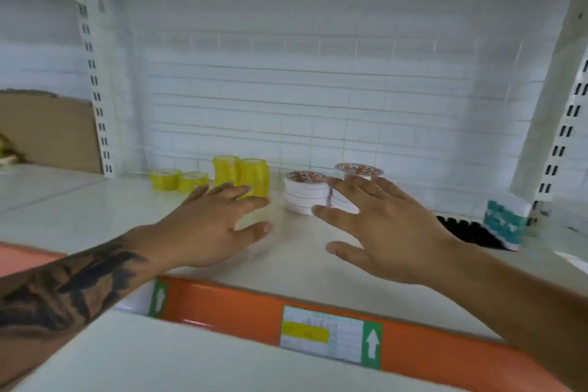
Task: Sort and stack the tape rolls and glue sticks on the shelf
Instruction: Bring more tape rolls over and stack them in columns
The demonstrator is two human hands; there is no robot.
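Both hands are spread wide and hold nothing. The left hand (219,219) reaches toward the tall stacks of yellow tape rolls (251,180), with its fingertips right in front of them. The right hand (375,226) reaches toward the stacks of white tape rolls with red print on top (307,196); I cannot tell if it touches them yet.

Two short yellow tape rolls (178,180) sit farther left. All of them stand at the back of the white shelf (95,210). I see no glue sticks for sure.

The rolls look light and stiff, with smooth sides that could slip. A stack could tip, so it seems best to hold it low, around its sides.

A teal and white box (506,223) stands at the right.
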